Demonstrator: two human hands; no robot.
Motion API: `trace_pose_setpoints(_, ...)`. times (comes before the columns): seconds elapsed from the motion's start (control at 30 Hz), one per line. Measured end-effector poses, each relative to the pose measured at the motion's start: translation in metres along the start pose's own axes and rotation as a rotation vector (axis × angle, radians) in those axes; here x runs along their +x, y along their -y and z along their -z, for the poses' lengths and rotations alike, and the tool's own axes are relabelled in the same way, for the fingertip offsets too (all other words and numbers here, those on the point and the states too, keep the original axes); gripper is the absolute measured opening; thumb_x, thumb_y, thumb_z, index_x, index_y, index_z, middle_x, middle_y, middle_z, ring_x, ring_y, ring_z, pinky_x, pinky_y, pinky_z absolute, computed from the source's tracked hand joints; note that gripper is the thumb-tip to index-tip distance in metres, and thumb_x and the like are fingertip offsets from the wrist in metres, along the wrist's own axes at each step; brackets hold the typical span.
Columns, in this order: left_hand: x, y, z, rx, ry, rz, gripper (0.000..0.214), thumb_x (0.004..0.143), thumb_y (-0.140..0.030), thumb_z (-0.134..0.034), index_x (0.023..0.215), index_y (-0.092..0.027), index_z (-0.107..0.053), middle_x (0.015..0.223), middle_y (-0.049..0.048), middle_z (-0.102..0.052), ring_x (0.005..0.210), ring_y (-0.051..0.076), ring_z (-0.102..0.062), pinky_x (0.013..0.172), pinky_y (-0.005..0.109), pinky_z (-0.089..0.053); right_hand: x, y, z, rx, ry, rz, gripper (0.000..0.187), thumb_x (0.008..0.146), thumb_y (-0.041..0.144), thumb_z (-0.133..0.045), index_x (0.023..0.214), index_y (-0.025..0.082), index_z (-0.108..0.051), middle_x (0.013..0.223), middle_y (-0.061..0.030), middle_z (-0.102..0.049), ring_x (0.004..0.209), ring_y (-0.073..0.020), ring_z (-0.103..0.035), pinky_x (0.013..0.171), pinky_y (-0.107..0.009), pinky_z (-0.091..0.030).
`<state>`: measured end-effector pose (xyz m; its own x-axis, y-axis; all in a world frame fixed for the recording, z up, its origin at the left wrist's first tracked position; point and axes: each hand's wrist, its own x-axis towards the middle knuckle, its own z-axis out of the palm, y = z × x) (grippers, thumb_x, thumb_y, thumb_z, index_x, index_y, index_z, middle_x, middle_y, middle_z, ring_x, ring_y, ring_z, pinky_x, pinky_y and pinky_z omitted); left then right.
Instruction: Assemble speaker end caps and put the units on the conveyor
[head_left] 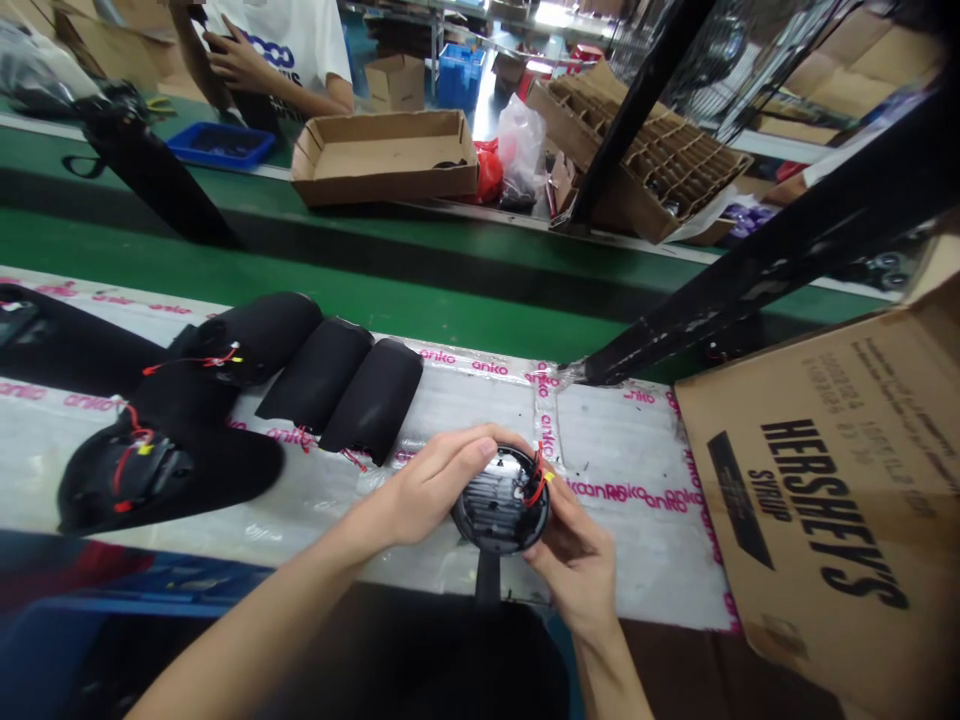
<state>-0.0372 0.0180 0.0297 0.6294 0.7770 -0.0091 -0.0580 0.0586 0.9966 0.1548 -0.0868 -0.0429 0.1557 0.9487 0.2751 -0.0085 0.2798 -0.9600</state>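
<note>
two hands (431, 485), one round black casing (499, 500), three black shells (315, 375), two blue bins (221, 145), one Hershey's carton (825, 500)

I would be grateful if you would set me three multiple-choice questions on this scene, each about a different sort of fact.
1. Where is the cardboard box printed HERSHEY'S SYRUP relative to the left hand and right hand?
A) To their right
B) To their left
C) On the far green belt

2. What colour are the wires on the round black part?
A) Blue and white
B) Green and black
C) Red and yellow

3. What state is the round black part in?
A) Lying on the table
B) Held in both hands
C) Inside a cardboard tray

1: A, the box stands beyond the right hand.
2: C, both colours show on its face.
3: B, fingers of both hands grip its edge.
</note>
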Motion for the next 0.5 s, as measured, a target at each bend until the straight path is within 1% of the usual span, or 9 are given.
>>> trace_pose_setpoints(0.07,0.0,0.0,0.0,0.004,-0.004,-0.006,0.043,0.115,-0.043,-0.042,0.125,-0.024,-0.079,0.127,0.0082,-0.081,0.122,0.031,-0.073,0.113,0.039,-0.052,0.004,-0.001,0.003,-0.018,-0.003,0.024,0.054,0.089,0.032,-0.092,0.141,0.038,-0.075,0.152,-0.0096,-0.071,0.143,-0.034,-0.067,0.118,-0.056,-0.057)
trace_pose_setpoints(0.13,0.0,-0.001,0.001,0.012,-0.016,-0.012,0.042,0.115,-0.042,-0.043,0.126,-0.024,-0.08,0.127,0.0076,-0.081,0.12,0.03,-0.074,0.111,0.038,-0.053,0.009,-0.001,0.007,-0.045,-0.012,0.051,0.052,0.087,0.035,-0.095,0.136,0.037,-0.078,0.148,-0.0097,-0.074,0.137,-0.0332,-0.071,0.115,-0.054,-0.06)
trace_pose_setpoints(0.23,0.001,-0.001,0.002,0.01,-0.01,-0.011,0.043,0.115,-0.042,-0.043,0.126,-0.023,-0.08,0.126,0.0072,-0.082,0.119,0.029,-0.074,0.108,0.035,-0.054,0.011,0.003,0.012,-0.17,-0.033,0.152,0.056,0.08,0.035,-0.099,0.133,0.035,-0.08,0.14,-0.011,-0.078,0.13,-0.035,-0.075,0.112,-0.056,-0.061)
trace_pose_setpoints(0.27,0.0,-0.002,0.002,0.004,-0.002,-0.013,0.043,0.116,-0.041,-0.042,0.126,-0.022,-0.08,0.126,0.0071,-0.082,0.119,0.029,-0.074,0.107,0.035,-0.054,0.011,0.005,0.013,-0.209,-0.03,0.175,0.058,0.08,0.035,-0.1,0.134,0.034,-0.08,0.139,-0.0116,-0.078,0.129,-0.0357,-0.075,0.112,-0.056,-0.06)
trace_pose_setpoints(0.3,0.0,-0.002,0.001,0.0,0.008,-0.018,0.043,0.116,-0.04,-0.042,0.126,-0.022,-0.079,0.126,0.007,-0.081,0.119,0.028,-0.074,0.107,0.034,-0.054,0.009,0.008,0.013,-0.222,-0.022,0.175,0.056,0.082,0.036,-0.098,0.135,0.033,-0.079,0.14,-0.0122,-0.078,0.13,-0.0365,-0.074,0.112,-0.057,-0.06)
trace_pose_setpoints(0.37,-0.001,-0.002,-0.001,0.013,0.021,-0.036,0.042,0.117,-0.038,-0.041,0.128,-0.021,-0.078,0.129,0.0064,-0.08,0.121,0.026,-0.073,0.109,0.033,-0.052,0.003,0.016,0.009,-0.17,-0.026,0.111,0.049,0.092,0.048,-0.088,0.137,0.03,-0.079,0.146,-0.013,-0.075,0.137,-0.0376,-0.069,0.116,-0.058,-0.056)
trace_pose_setpoints(0.4,-0.001,-0.001,-0.002,0.027,0.02,-0.05,0.041,0.117,-0.037,-0.041,0.129,-0.021,-0.077,0.13,0.0062,-0.08,0.122,0.025,-0.073,0.11,0.032,-0.051,-0.001,0.02,0.005,-0.132,-0.052,0.064,0.047,0.096,0.053,-0.081,0.136,0.029,-0.079,0.148,-0.0126,-0.073,0.14,-0.0375,-0.067,0.118,-0.059,-0.054)
trace_pose_setpoints(0.43,-0.002,0.0,-0.003,0.041,0.014,-0.066,0.041,0.117,-0.036,-0.04,0.129,-0.021,-0.076,0.131,0.006,-0.08,0.123,0.024,-0.072,0.112,0.032,-0.05,-0.005,0.024,-0.001,-0.111,-0.094,0.014,0.046,0.099,0.055,-0.078,0.136,0.029,-0.079,0.149,-0.0119,-0.073,0.142,-0.0369,-0.065,0.12,-0.058,-0.053)
trace_pose_setpoints(0.5,-0.003,0.002,-0.005,0.068,-0.015,-0.1,0.043,0.118,-0.039,-0.04,0.127,-0.019,-0.076,0.131,0.0071,-0.079,0.125,0.025,-0.071,0.114,0.033,-0.05,-0.012,0.031,-0.014,-0.139,-0.201,-0.066,0.041,0.098,0.048,-0.081,0.136,0.031,-0.078,0.147,-0.0097,-0.074,0.142,-0.0352,-0.066,0.121,-0.057,-0.052)
